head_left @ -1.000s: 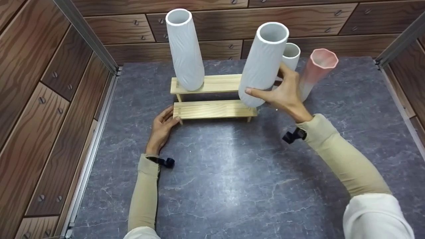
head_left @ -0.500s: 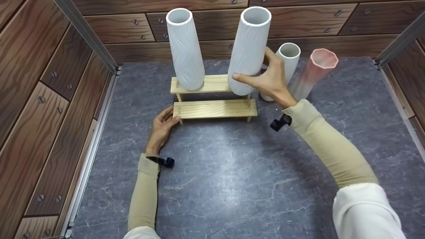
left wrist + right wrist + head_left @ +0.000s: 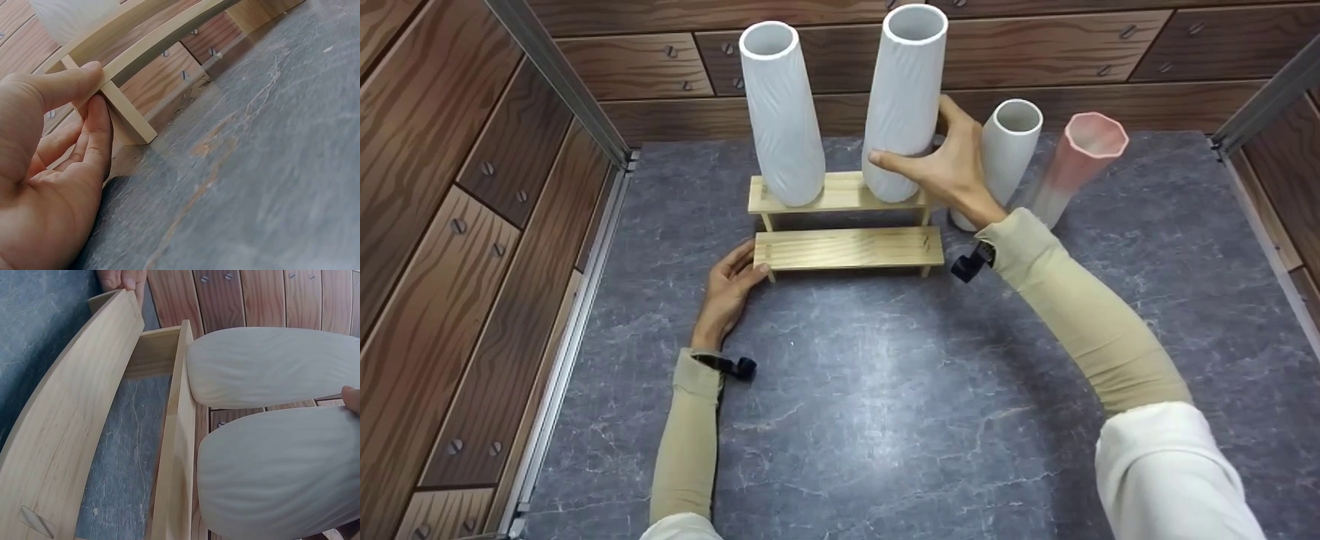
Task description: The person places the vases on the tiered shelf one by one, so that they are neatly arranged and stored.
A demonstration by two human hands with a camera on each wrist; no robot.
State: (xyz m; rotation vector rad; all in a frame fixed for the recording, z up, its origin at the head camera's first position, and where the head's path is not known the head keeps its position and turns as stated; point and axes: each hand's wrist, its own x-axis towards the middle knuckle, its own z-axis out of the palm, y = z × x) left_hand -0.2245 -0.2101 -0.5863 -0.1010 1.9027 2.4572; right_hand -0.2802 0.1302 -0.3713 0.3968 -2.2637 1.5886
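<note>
My right hand point(image 3: 949, 165) grips a tall white ribbed vase point(image 3: 906, 97) low on its body, thumb on the near side. The vase is upright at the right end of the upper step of a two-step wooden stand point(image 3: 847, 249); in the right wrist view a narrow gap shows between the vase's base point(image 3: 275, 472) and the step. A matching white vase point(image 3: 784, 120) stands on the left end of that step. My left hand point(image 3: 726, 292) pinches the left end of the lower step, thumb on top point(image 3: 73, 87) and fingers beneath.
A smaller white vase point(image 3: 1011, 154) and a pink-and-white vase point(image 3: 1080, 161) with a faceted rim stand on the grey marbled table point(image 3: 840, 420), right of the stand. Wood-patterned panels point(image 3: 1035, 52) close off the back and sides.
My right hand has carried the white vase left and back, from beyond the stand's right end to over the upper step. The left hand stays at the lower step.
</note>
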